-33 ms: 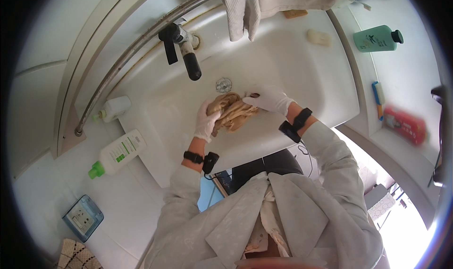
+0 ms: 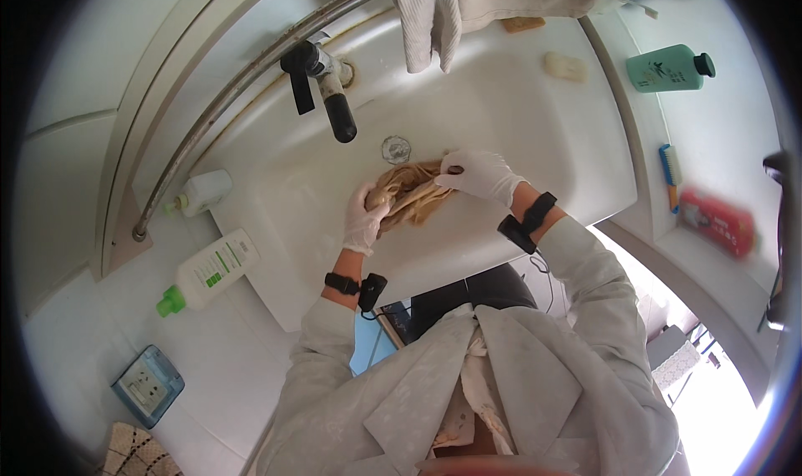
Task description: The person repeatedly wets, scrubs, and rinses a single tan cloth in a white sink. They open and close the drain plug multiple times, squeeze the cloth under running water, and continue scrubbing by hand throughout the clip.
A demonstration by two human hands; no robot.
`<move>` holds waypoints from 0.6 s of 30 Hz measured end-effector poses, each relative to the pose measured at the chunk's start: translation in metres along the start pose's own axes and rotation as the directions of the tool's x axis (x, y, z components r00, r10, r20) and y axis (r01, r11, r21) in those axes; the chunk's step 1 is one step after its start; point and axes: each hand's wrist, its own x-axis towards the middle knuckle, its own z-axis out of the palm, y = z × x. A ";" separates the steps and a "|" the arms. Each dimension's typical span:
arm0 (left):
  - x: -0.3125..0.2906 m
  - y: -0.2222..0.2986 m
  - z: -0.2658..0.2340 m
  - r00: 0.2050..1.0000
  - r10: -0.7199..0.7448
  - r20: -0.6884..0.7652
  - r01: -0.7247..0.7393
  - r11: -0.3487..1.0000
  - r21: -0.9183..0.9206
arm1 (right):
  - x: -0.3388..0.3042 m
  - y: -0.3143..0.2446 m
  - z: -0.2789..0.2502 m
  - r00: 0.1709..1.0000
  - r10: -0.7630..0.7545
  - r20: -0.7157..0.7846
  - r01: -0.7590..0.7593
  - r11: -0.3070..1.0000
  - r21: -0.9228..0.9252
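A bunched, wet-looking brown cloth point(image 2: 409, 193) lies in the white sink point(image 2: 535, 142), just below the metal drain point(image 2: 396, 149). My left hand point(image 2: 365, 218), in a pale thin glove, grips the left end of the cloth. At its right end, my right hand point(image 2: 483, 178), gloved the same way, closes its fingers on a fold. A small dark spot shows by the right fingertips; I cannot make out what it is. Both wrists carry black straps with small black devices.
A black-handled faucet point(image 2: 338, 117) juts over the sink behind the cloth. Light fabric point(image 2: 430, 25) hangs from the metal rail point(image 2: 209, 121). Soap point(image 2: 565, 66) sits at the back right. Bottles stand or lie both sides: white point(image 2: 219, 269), green point(image 2: 666, 68), red point(image 2: 716, 221), beside a brush point(image 2: 668, 167).
My right hand has shifted slightly right and toward me, drawing the cloth's right end out a little. The left fingers have curled further over the cloth.
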 end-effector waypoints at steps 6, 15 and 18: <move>-0.024 -0.012 -0.002 0.911 0.408 0.060 -0.321 0.610 0.724 | -0.004 0.009 -0.004 0.989 0.090 0.121 -0.026 0.892 -0.451; 0.077 0.015 0.059 0.980 -0.031 0.196 -0.191 0.117 0.974 | 0.069 0.012 0.028 0.983 0.147 0.106 -0.042 0.753 -0.656; 0.105 0.019 0.067 0.985 -0.145 0.094 -0.088 0.052 0.995 | 0.089 0.017 0.031 0.986 0.167 0.009 -0.112 0.695 -0.710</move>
